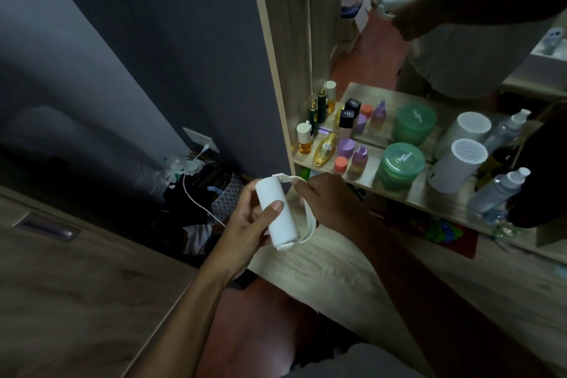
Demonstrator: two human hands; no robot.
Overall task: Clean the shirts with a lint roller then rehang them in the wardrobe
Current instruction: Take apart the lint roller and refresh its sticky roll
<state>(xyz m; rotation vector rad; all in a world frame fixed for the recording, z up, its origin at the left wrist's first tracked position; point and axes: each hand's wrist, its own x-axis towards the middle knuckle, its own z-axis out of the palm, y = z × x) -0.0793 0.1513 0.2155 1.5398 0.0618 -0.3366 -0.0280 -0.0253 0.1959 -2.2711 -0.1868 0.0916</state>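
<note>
We hold the lint roller (pixel 277 212) out in front of us, just short of a wooden shelf (pixel 411 196) crowded with small bottles and a green jar (pixel 400 164), below a mirror (pixel 383 55). Our left hand (pixel 248 221) wraps the white drum, with the thumb pressed across its front and the fingers curled behind. Our right hand (pixel 328 196) pinches the thin white handle (pixel 308 218) close to where it meets the drum's upper end, the other fingers folded in.

No shirt is in view, so we judge this to be the preparing step: the tool is being readied, and no cleaning has begun. Whether a sticky sheet is exposed, we cannot tell. The next move calls for shifting our grip fully onto the handle, freeing the drum to spin, and turning toward a shirt.
</note>
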